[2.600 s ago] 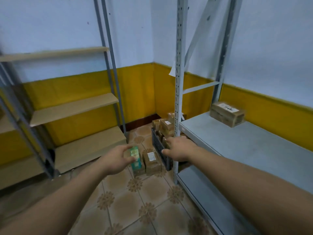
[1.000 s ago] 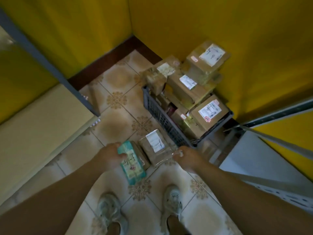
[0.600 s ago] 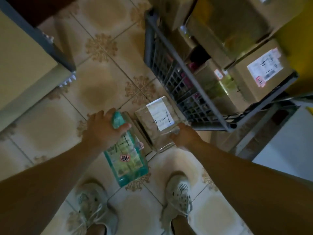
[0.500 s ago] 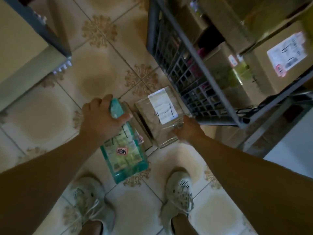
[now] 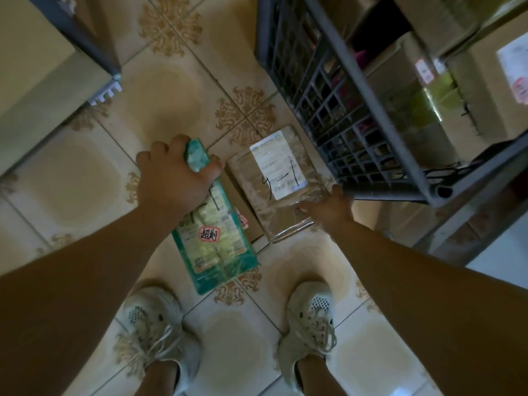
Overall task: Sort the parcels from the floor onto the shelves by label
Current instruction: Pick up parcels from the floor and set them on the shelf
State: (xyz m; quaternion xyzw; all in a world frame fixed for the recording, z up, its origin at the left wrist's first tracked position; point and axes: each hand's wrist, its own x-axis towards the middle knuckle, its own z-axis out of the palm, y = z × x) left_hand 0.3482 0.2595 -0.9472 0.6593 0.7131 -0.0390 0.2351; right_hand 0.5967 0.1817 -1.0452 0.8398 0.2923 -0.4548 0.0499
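Gripped round top end by left hand [image 5: 177, 181]: green parcel [image 5: 217, 244], low over floor [image 5: 171, 90]. Read label before carrying. Just right: brown parcel [image 5: 265, 192], marked 4-1, on tiles. Right hand [image 5: 328, 210] at near corner, grip not discernible. Get fingers under edge, mind slick tape. Far right: grey crate [image 5: 328, 110], cardboard parcels [image 5: 483, 84] stacked inside.

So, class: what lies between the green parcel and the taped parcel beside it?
Head view: a strip of plain brown box shows between the green parcel and the taped parcel.
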